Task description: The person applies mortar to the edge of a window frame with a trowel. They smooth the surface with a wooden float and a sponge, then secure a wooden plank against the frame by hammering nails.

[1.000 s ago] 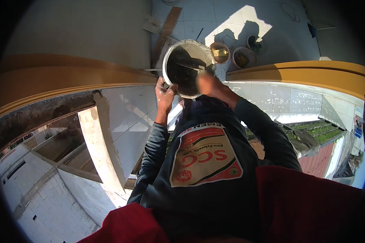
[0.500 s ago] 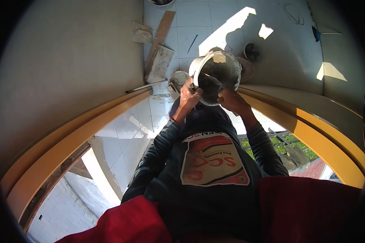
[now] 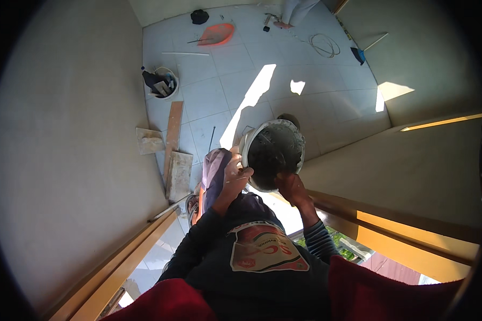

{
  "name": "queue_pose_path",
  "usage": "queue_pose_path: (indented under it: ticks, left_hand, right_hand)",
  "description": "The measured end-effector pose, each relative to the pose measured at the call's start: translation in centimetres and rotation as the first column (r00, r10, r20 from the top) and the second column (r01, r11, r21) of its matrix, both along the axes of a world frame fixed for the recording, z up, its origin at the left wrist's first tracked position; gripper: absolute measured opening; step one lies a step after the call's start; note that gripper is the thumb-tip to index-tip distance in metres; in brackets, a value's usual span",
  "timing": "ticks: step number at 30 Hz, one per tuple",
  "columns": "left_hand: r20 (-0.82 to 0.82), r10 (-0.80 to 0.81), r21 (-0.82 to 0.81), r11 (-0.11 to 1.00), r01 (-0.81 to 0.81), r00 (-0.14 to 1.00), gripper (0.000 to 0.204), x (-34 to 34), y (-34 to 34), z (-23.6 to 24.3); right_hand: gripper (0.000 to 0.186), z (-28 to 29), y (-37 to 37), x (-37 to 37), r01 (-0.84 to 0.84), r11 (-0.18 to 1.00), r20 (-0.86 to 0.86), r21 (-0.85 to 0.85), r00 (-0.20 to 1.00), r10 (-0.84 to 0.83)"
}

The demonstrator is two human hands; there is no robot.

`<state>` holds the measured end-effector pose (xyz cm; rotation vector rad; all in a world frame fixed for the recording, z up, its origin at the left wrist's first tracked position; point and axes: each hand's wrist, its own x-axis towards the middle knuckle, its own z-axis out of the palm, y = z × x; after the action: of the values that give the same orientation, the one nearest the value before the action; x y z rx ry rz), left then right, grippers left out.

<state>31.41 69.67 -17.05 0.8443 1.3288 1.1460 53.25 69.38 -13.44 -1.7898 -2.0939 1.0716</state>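
Observation:
A whitish bucket (image 3: 245, 147), smeared with grey, is tilted in front of me with its mouth towards me. Wet grey mortar (image 3: 270, 152) coats its inside and lies dark in the bottom. My left hand (image 3: 234, 175) is closed on the bucket's left rim, thumb over the edge. At the near right rim my right hand (image 3: 292, 188) is closed, reaching into the mouth. It holds a trowel, whose blade shows faintly in the earlier view and is now lost in shadow and mortar.
Boards (image 3: 179, 174) and a reddish plank (image 3: 173, 123) lie along the left wall. Beyond stand a tool bucket (image 3: 168, 90) and an orange dustpan (image 3: 217, 35). A coiled cable (image 3: 324, 46) and another person's legs (image 3: 300, 12) are at the back. Yellow-orange frames (image 3: 418, 249) flank me.
My view has tilted up and shows more floor ahead. The bucket's mouth has turned more towards me. My right hand has moved to the near rim; my left keeps its grip.

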Motion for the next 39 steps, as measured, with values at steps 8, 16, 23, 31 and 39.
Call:
queue_pose_path:
  ticks: [8,16,23,31,39]
  left_hand:
    - [0.008,-0.031,-0.087,0.996,0.032,0.999,0.019,-5.5,10.8,0.5]
    - [0.044,-0.236,-0.185,0.953,0.240,0.971,0.024,-12.7,25.4,-8.6]
    - [-0.247,-0.475,-0.292,0.867,0.403,0.844,0.029,-18.9,39.5,-4.9]
    - [-0.296,-0.487,-0.103,0.872,0.479,0.822,0.026,-18.3,52.4,-3.8]
    - [-0.069,-0.570,-0.178,0.815,0.552,0.819,0.027,-10.8,63.7,-3.4]
  right_hand:
    - [0.022,-2.2,10.1,-3.0,-0.003,0.995,-0.057,0.100,0.998,0.008]
    - [0.016,-12.5,21.3,-7.0,-0.490,0.872,0.479,-0.004,0.764,0.432]
    - [0.012,-9.6,31.6,-15.3,-0.144,0.979,0.204,0.148,0.973,0.112]
    - [0.017,-8.1,39.7,-16.6,-0.012,0.967,0.159,0.256,0.987,-0.030]
    - [0.016,-8.7,48.8,-11.7,0.165,0.962,0.126,0.218,0.972,-0.196]
